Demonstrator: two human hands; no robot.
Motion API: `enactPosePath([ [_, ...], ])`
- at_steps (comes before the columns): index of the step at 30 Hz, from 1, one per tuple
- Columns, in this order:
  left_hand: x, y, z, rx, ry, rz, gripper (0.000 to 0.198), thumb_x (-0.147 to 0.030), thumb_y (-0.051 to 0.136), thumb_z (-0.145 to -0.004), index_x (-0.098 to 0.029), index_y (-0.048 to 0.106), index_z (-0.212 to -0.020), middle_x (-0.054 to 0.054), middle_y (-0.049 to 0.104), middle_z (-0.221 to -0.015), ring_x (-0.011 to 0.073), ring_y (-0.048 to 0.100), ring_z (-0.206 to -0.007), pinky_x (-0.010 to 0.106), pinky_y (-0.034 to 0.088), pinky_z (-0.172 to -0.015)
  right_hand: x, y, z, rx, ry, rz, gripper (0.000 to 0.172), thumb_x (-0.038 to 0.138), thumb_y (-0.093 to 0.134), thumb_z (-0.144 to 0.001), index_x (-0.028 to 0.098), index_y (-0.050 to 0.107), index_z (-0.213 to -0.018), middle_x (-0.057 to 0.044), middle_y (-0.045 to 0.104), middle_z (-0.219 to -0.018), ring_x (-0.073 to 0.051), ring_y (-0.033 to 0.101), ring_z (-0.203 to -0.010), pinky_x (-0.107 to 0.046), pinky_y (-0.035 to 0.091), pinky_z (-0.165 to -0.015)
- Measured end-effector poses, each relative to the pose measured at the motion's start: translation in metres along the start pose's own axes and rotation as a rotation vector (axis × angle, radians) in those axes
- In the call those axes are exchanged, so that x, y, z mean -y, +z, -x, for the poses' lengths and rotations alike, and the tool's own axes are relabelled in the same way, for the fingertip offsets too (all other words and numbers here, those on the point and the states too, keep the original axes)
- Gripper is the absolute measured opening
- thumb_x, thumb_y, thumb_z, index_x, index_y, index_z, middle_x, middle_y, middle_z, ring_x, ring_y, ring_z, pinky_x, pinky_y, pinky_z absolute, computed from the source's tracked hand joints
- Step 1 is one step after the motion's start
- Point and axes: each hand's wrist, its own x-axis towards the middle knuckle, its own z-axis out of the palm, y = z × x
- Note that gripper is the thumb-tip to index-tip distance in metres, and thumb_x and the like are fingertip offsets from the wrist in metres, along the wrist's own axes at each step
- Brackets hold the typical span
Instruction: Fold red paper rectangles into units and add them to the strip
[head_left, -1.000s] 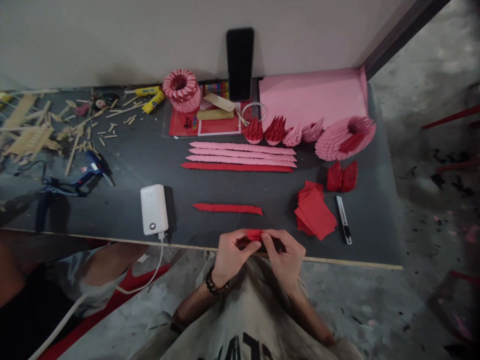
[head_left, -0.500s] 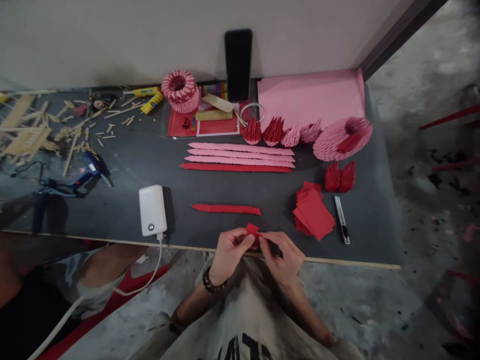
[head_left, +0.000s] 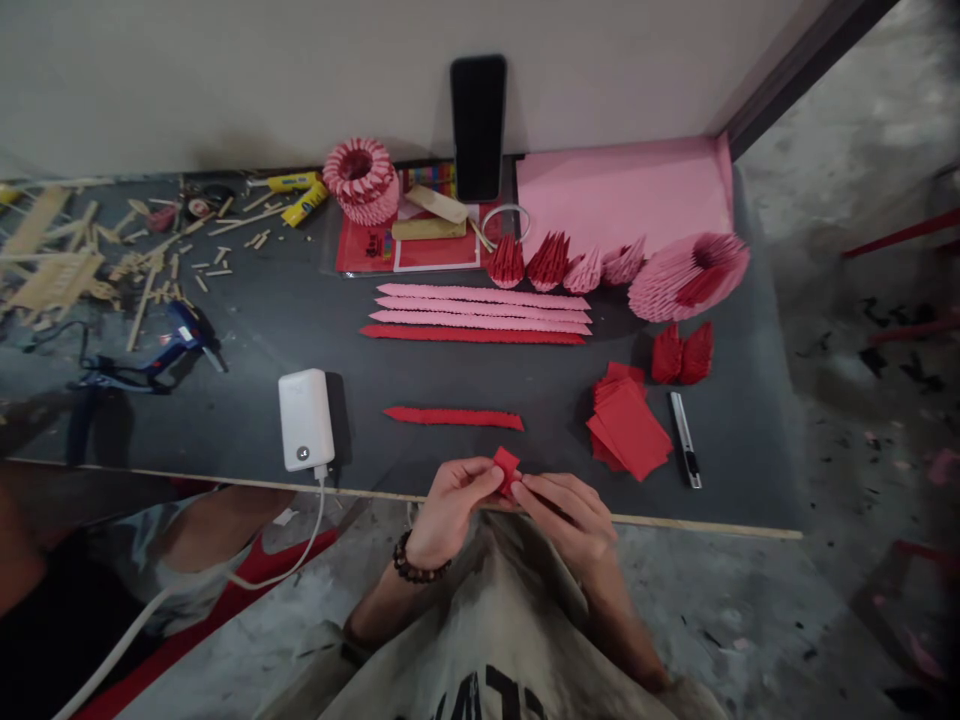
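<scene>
Between my two hands, at the table's front edge, is a small folded piece of red paper (head_left: 506, 462). My left hand (head_left: 455, 505) pinches its left side between thumb and fingers. The fingertips of my right hand (head_left: 571, 515) press on its lower right side. Just beyond lies a short red folded-paper strip (head_left: 452, 417). Farther back, a long red strip (head_left: 472, 335) lies parallel to several pink strips (head_left: 484, 302). To the right of my hands rests a loose stack of red paper rectangles (head_left: 630, 425), with a utility knife (head_left: 685, 440) beside it.
A white power bank (head_left: 305, 420) with a cable stands left. Behind are a propped phone (head_left: 478, 128), a pink paper ring (head_left: 361, 180), pink paper (head_left: 622, 190) and folded clusters (head_left: 547, 262). Far left are a blue glue gun (head_left: 184, 340) and wood scraps; another person's leg shows below.
The red paper has turned slightly and shows more of its surface between my fingers. My right hand's fingers lie straighter and closer together, and my left wrist has shifted a little left.
</scene>
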Motion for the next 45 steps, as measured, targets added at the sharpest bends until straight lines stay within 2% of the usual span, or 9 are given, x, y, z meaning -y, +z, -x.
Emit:
enactPosePath([
  [3,-0.001,0.001,0.002,0.021,0.007,-0.011,0.035,-0.045,0.093,-0.075,-0.013,0.082,-0.084,0.009,0.079,-0.085,0.0147,0.071,-0.072,0.026,0.061,-0.073,-0.008,-0.003,-0.002,0.089,-0.194,0.046,0.047,0.019,0.069,-0.096,0.048,0.071,-0.133,0.0,0.084,-0.114,-0.022,0.081,-0.094,-0.035,0.068,-0.085],
  [5,-0.001,0.002,0.003,0.043,0.031,-0.037,0.035,-0.04,0.095,-0.073,-0.012,0.081,-0.087,0.008,0.078,-0.083,0.0142,0.07,-0.073,0.026,0.06,-0.074,-0.012,-0.003,-0.005,0.062,-0.189,0.011,0.047,0.018,0.073,-0.093,0.046,0.073,-0.131,-0.001,0.085,-0.112,-0.022,0.08,-0.093,-0.035,0.067,-0.085],
  [10,0.003,0.003,0.002,0.022,0.109,-0.057,0.033,-0.033,0.097,-0.072,-0.013,0.079,-0.091,0.005,0.076,-0.082,0.0125,0.068,-0.072,0.024,0.057,-0.074,-0.001,0.009,-0.014,-0.064,0.077,-0.204,0.024,0.019,0.068,-0.096,0.032,0.08,-0.111,-0.004,0.083,-0.096,-0.019,0.078,-0.084,-0.032,0.065,-0.076],
  [15,0.012,0.004,0.0,-0.031,0.249,-0.136,0.035,-0.038,0.092,-0.078,-0.014,0.073,-0.094,0.003,0.073,-0.086,0.0126,0.067,-0.076,0.023,0.055,-0.074,0.016,0.014,-0.018,-0.05,0.301,-0.281,0.008,0.03,0.076,-0.092,0.024,0.079,-0.094,-0.003,0.079,-0.085,-0.015,0.07,-0.068,-0.026,0.056,-0.06],
  [20,0.018,0.009,0.002,-0.146,0.39,-0.251,0.042,-0.037,0.092,-0.078,-0.019,0.065,-0.104,-0.001,0.067,-0.083,0.0115,0.064,-0.073,0.021,0.052,-0.069,0.018,0.017,-0.019,-0.046,0.456,-0.313,0.013,0.032,0.073,-0.093,0.023,0.077,-0.085,-0.001,0.076,-0.079,-0.014,0.068,-0.069,-0.025,0.054,-0.064],
  [24,0.02,0.008,0.001,-0.176,0.362,-0.255,0.043,-0.035,0.094,-0.077,-0.019,0.066,-0.105,-0.001,0.072,-0.08,0.0122,0.067,-0.071,0.021,0.053,-0.069,0.018,0.021,-0.022,-0.031,0.542,-0.357,0.018,0.036,0.068,-0.096,0.022,0.073,-0.086,0.001,0.072,-0.074,-0.012,0.064,-0.064,-0.022,0.051,-0.059],
  [31,0.026,0.006,-0.002,-0.178,0.439,-0.185,0.025,-0.042,0.085,-0.086,-0.017,0.08,-0.087,0.007,0.08,-0.087,0.0185,0.074,-0.082,0.029,0.058,-0.08,0.024,0.028,-0.014,-0.119,0.394,-0.238,0.011,0.029,0.072,-0.092,0.022,0.072,-0.084,0.001,0.071,-0.075,-0.011,0.062,-0.063,-0.023,0.049,-0.058],
  [39,0.025,0.006,-0.002,-0.243,0.532,-0.474,0.023,-0.041,0.078,-0.093,-0.019,0.084,-0.089,0.007,0.079,-0.083,0.0184,0.071,-0.078,0.029,0.056,-0.074,0.034,0.035,-0.012,-0.112,0.317,-0.129,0.01,0.027,0.071,-0.089,0.02,0.071,-0.081,0.001,0.071,-0.072,-0.012,0.062,-0.057,-0.024,0.05,-0.052],
  [45,0.026,0.011,-0.001,-0.296,0.49,-0.469,0.023,-0.04,0.079,-0.09,-0.017,0.083,-0.088,0.006,0.08,-0.079,0.0161,0.071,-0.069,0.025,0.056,-0.066,0.031,0.036,-0.009,-0.359,0.352,-0.153,0.005,0.026,0.074,-0.093,0.024,0.077,-0.096,-0.001,0.076,-0.084,-0.014,0.07,-0.068,-0.025,0.056,-0.055],
])
